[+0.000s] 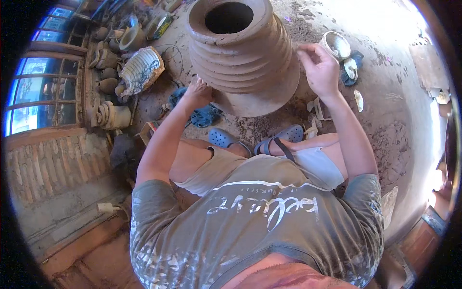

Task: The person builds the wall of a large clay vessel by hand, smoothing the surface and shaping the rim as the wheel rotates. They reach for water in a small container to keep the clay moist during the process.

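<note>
A tall grey-brown clay pot [240, 53] with horizontal ridges and a thick round rim stands on a flared round base [257, 103] in front of me. My left hand [198, 92] is at the near left edge of that base, its fingers drawn together; what they hold, if anything, is hidden. Beside the pot's right side, my right hand [320, 66] is raised, with thumb and forefinger brought close in a pinch. Anything between those fingertips is too small to make out.
Several clay pots and a woven basket [142, 71] line the left by the windows. A blue cloth [204, 114] lies near my feet in grey clogs [224, 138]. To the right are a white-lined bowl [336, 45] and a dark cloth [352, 67].
</note>
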Tool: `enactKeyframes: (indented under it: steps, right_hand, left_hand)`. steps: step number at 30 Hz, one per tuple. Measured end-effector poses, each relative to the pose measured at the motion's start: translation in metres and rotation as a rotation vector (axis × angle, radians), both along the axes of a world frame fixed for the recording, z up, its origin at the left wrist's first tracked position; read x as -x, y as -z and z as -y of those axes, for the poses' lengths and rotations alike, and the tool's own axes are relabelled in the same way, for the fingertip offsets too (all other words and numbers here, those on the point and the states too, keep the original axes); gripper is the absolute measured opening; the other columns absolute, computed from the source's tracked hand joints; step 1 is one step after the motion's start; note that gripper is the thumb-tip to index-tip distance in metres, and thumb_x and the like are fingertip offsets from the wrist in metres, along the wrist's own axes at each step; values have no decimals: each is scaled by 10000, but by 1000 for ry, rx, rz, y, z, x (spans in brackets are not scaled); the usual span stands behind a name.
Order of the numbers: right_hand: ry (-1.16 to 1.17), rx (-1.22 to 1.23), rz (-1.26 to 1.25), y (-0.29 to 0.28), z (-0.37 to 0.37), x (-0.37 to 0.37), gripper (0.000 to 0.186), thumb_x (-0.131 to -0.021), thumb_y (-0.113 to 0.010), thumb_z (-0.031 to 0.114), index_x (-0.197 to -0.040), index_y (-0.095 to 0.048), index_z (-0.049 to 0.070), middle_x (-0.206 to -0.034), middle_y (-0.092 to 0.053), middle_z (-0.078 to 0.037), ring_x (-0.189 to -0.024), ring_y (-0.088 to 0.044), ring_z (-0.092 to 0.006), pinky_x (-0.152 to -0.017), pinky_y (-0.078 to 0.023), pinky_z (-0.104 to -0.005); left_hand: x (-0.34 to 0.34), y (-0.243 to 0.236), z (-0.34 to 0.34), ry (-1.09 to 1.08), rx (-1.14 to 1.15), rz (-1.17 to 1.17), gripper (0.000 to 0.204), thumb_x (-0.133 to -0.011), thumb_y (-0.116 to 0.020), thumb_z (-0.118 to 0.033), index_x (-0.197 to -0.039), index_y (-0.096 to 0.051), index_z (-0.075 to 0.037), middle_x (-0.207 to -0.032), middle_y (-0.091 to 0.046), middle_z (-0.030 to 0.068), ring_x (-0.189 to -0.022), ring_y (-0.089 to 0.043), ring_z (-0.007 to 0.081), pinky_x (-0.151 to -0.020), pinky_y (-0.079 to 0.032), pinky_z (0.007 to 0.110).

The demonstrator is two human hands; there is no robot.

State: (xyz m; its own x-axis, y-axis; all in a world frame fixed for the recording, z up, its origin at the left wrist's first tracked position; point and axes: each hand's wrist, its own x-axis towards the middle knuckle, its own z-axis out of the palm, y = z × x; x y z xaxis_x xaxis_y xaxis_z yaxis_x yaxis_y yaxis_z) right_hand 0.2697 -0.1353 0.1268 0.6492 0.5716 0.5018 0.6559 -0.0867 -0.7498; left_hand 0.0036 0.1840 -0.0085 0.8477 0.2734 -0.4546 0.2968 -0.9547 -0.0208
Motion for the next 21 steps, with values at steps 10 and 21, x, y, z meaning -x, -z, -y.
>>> enactKeyframes:
  steps: [10, 21]
  right_hand:
    - [-80, 153, -414, 1, -12, 108, 986, -845, -741, 117, -1629, -184, -99, -788, -748, -136, -711, -743, -220, -767, -600, -328]
    - [-168, 53, 135, 54, 7, 167, 246, -912, -739, 208, -1123, -751, 84, -892, -660, -97, -801, -687, -303, -721, -569, -426]
  left_hand:
    - [-7, -44, 107, -11, 50, -55, 550, -956, -617, -462, -1192, -716, 26, -1267, -628, 406, -1145, -669, 495, -1033, -510, 557]
    - [1, -27, 125, -102, 170, -46, 428, -1070, -548, -422, -1268, -664, -61, -1196, -724, 233, -1031, -743, 324, -856, -595, 452]
